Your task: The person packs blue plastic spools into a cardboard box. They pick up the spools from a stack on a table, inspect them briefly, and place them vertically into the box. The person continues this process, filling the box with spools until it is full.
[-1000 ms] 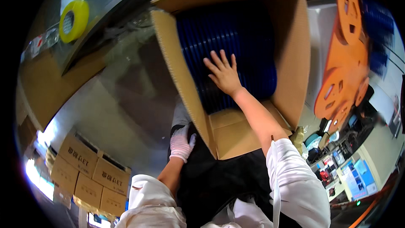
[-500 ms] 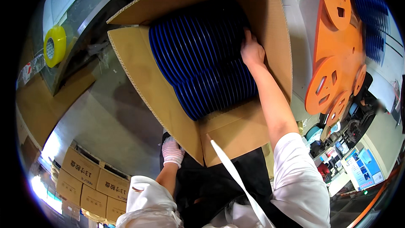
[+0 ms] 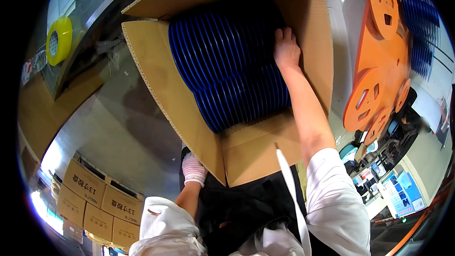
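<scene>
An opened cardboard box (image 3: pixel 256 156) holds two rows of thin blue reels (image 3: pixel 227 57), standing on edge and packed side by side. My bare right hand (image 3: pixel 286 50) reaches into it, by the right end of the far row near the box's right wall. Its fingers are bent and close together; what they grip, if anything, is hidden. My left hand (image 3: pixel 193 168), in a pink and white striped glove, is outside the box beside its near left side. The cardboard hides its fingertips. A white strip (image 3: pixel 291 187) hangs in front of my dark apron.
Orange discs (image 3: pixel 367 95) on an orange panel stand at the right, with more blue reels (image 3: pixel 417 23) behind. A roll of yellow tape (image 3: pixel 59 41) is at the far left. Stacked cartons (image 3: pixel 95 204) stand at the lower left, and a cluttered bench (image 3: pixel 374 180) at the lower right.
My right hand has drawn its fingers in from the gap beside the reels and is more curled. The white strip has swung right. My left hand has stayed nearly in place.
</scene>
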